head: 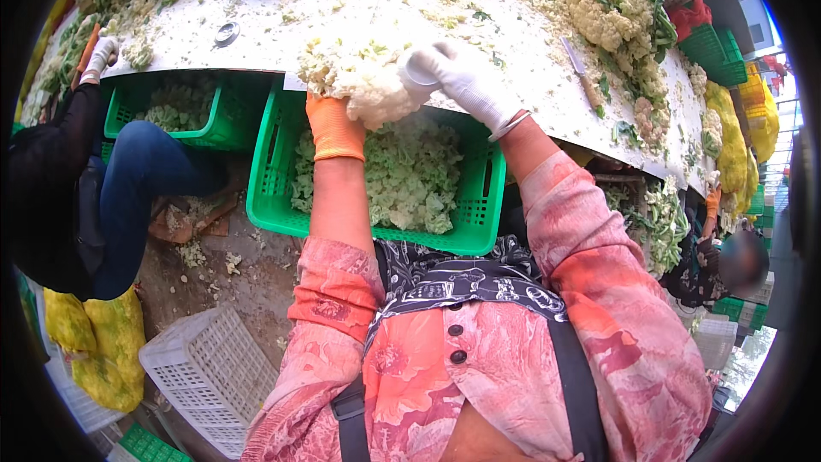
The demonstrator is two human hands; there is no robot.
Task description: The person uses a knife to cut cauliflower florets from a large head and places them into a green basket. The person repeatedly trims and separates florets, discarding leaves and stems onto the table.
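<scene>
My left hand (333, 125), in an orange glove, holds a cauliflower head (369, 80) from below, at the edge of the white table. In a white knitted glove, my right hand (458, 80) grips a small round tool (421, 69) of pale or metallic look, pressed against the head's right side; its exact kind cannot be told. Under both hands stands a green plastic crate (385, 234) holding many cut cauliflower florets (410, 186). A knife with a wooden handle (582, 74) lies on the table to the right.
Cauliflower heads (603, 16) are heaped at the right and far edges of the white table (513, 32), with crumbs across it. A round metal object (226, 34) lies at the left. A co-worker (58, 186) sits left beside another green crate (215, 122); another person (705, 256) is at the right. A white crate (211, 366) stands on the floor.
</scene>
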